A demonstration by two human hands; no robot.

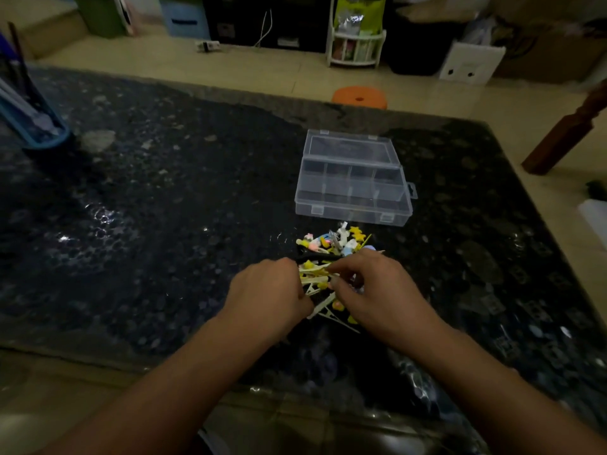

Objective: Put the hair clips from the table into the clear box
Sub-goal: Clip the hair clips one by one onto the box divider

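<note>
A pile of small hair clips [331, 244], yellow, white, pink and pale blue, lies on the dark speckled table [164, 198] just in front of me. Both hands are in the near part of the pile. My left hand [266, 293] curls its fingers round several yellow and white clips on the left side. My right hand [377, 290] pinches clips from the right, its fingertips meeting the left hand's. The clear box [353, 185] stands open beyond the pile, its lid tipped back and its divided compartments showing nothing inside.
A blue holder with pens [29, 119] stands at the table's far left. An orange stool [359, 98] sits behind the far edge. A wooden leg [565, 133] rises at the right. Shelves and boxes line the floor beyond.
</note>
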